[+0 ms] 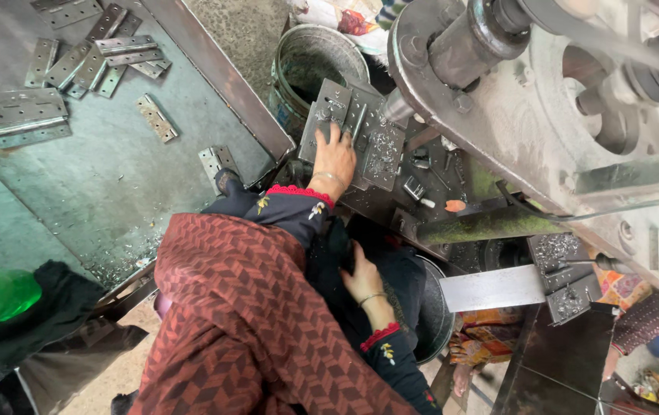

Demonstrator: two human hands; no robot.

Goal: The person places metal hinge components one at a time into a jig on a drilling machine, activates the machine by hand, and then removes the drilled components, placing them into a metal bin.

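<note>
Red patterned cloth (252, 323) was seen nearest. A grey metal plate (348, 123) was being pressed flat under the left hand (335, 157), fingers spread, on the machine table (421, 192). Careful lining up seemed needed next. The right hand (361, 278) was rested loosely on dark cloth, holding nothing.

Soft, even daylight, no hard shadows. Grey metal tray (114, 184) top left is brightest with a mild sheen, no blown glare. Under the machine body (575, 100) it goes dim, detail lost in the dark gap. Centre is sharp; strong wide-angle stretch at edges, corners slightly soft.
</note>
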